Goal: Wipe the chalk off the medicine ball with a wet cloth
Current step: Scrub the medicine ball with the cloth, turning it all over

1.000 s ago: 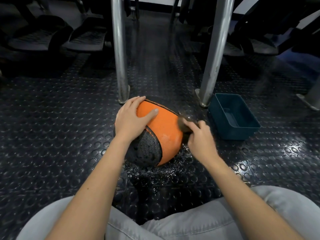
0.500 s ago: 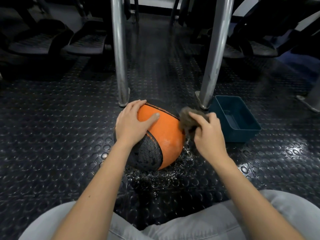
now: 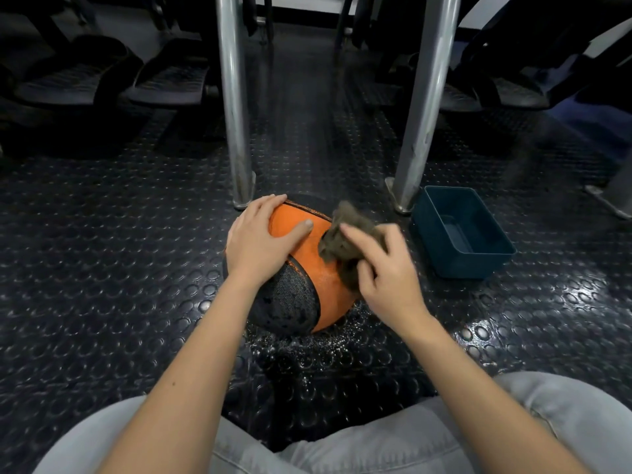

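Orange medicine ball point(image 3: 309, 258) under flat left hand point(image 3: 258, 244), cloth point(image 3: 337, 239) in clenched right hand point(image 3: 388, 271)

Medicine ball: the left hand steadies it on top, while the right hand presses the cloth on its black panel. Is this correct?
Not quite. The head view shows the right hand pressing the cloth on the orange panel of the medicine ball, not the black one. The left hand does steady it on top.
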Motion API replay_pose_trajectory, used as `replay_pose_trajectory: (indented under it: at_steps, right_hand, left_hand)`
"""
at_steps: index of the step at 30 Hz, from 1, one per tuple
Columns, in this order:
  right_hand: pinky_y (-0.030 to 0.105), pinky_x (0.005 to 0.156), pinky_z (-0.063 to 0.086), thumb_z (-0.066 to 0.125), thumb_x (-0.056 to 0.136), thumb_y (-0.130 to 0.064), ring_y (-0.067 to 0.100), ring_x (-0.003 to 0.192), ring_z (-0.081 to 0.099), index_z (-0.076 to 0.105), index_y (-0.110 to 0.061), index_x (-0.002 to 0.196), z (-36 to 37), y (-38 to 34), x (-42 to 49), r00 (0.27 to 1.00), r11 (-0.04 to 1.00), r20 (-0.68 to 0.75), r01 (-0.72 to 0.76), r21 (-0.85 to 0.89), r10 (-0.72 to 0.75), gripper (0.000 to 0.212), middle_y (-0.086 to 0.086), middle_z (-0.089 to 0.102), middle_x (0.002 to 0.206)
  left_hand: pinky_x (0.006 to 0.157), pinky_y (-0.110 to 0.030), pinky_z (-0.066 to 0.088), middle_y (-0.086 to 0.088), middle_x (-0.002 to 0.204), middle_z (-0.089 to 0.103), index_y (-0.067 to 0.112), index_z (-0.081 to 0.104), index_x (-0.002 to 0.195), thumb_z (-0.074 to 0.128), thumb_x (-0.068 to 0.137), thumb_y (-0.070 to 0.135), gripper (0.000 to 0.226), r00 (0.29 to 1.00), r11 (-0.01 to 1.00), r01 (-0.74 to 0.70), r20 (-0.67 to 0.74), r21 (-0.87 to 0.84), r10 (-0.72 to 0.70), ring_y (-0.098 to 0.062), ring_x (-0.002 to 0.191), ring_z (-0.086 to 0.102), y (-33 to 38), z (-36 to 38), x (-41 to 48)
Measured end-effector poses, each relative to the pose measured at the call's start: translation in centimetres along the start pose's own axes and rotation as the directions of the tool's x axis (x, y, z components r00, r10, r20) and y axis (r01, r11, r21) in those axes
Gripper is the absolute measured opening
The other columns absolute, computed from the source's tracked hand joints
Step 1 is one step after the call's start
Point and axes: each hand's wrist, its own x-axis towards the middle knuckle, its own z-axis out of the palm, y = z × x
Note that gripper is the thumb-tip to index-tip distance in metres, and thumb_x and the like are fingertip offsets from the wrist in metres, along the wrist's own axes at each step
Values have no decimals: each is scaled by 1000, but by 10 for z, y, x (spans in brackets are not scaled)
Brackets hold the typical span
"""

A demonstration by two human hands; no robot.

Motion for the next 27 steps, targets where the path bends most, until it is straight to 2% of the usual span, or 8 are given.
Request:
replay_pose_trajectory:
  at_steps: [4, 8, 11, 15, 19, 21, 24, 27]
  right_hand:
    - [28, 85, 40, 42, 90, 3, 21, 100, 46, 47, -24, 136, 6, 18, 3, 916, 917, 45, -398, -5, 398, 54, 5, 43, 105]
    - [8, 90, 33, 41, 83, 4, 11, 99, 44, 52, -14, 133, -12, -2, 12, 962, 982, -222, -130, 135, 158, 53, 5, 42, 107]
    - [23, 90, 41, 40, 83, 2, 19, 101, 47, 52, -18, 132, 0, 3, -1, 999, 998, 3, -36, 48, 35, 55, 9, 47, 110]
    - [24, 86, 35, 38, 89, 5, 25, 109, 47, 52, -21, 133, 1, 24, 7, 835, 838, 85, -546, 2, 544, 53, 6, 44, 108]
    - [6, 90, 32, 41, 86, 7, 6, 101, 42, 55, -11, 129, -16, 5, 14, 937, 964, -250, -206, 169, 244, 49, 4, 41, 108]
    - [15, 93, 37, 40, 84, 2, 11, 102, 43, 55, -13, 129, -8, 2, 2, 990, 992, -125, -54, 116, 68, 49, 5, 43, 110]
    - [32, 90, 41, 40, 90, 0, 22, 106, 46, 47, -22, 136, 4, 16, -5, 907, 938, 241, -331, -102, 346, 51, 6, 46, 112]
    - [29, 84, 38, 41, 92, -1, 23, 104, 46, 46, -21, 137, 0, 25, 2, 877, 885, 165, -417, -208, 452, 50, 7, 43, 110]
  left_hand:
    - [112, -39, 25, 14, 143, 39, 34, 45, 136, 58, 83, 59, 60, 1000, 1000, -5, 5, 7, 5, -12, 133, 34, 1, 0, -1]
    - [112, -39, 25, 15, 142, 40, 35, 46, 135, 58, 83, 59, 59, 1000, 1000, -11, -8, 7, 11, -12, 132, 35, 0, 0, 0]
    - [112, -39, 25, 15, 142, 40, 35, 46, 135, 58, 83, 59, 59, 1000, 1000, -10, -6, 6, 10, -12, 132, 35, 0, -1, 0]
    - [113, -41, 25, 15, 143, 39, 35, 45, 136, 58, 83, 61, 61, 1000, 1000, -7, 2, -3, 7, -12, 133, 34, -1, 0, 0]
    - [112, -40, 25, 15, 142, 39, 36, 45, 136, 57, 83, 61, 60, 1000, 1000, -10, -2, 5, 10, -12, 133, 34, -2, 1, 1]
    - [113, -41, 25, 15, 142, 40, 36, 46, 135, 58, 82, 61, 60, 1000, 1000, -20, -12, 6, 20, -12, 133, 35, -3, 2, 2]
    - [116, -42, 18, 13, 144, 39, 34, 48, 135, 59, 81, 63, 62, 999, 1000, -26, -32, 5, 26, -13, 138, 27, -6, 5, 1]
    - [114, -37, 1, 7, 135, 48, 29, 59, 124, 51, 82, 60, 53, 945, 975, -174, -254, 140, 205, -15, 136, 26, -7, 11, -8]
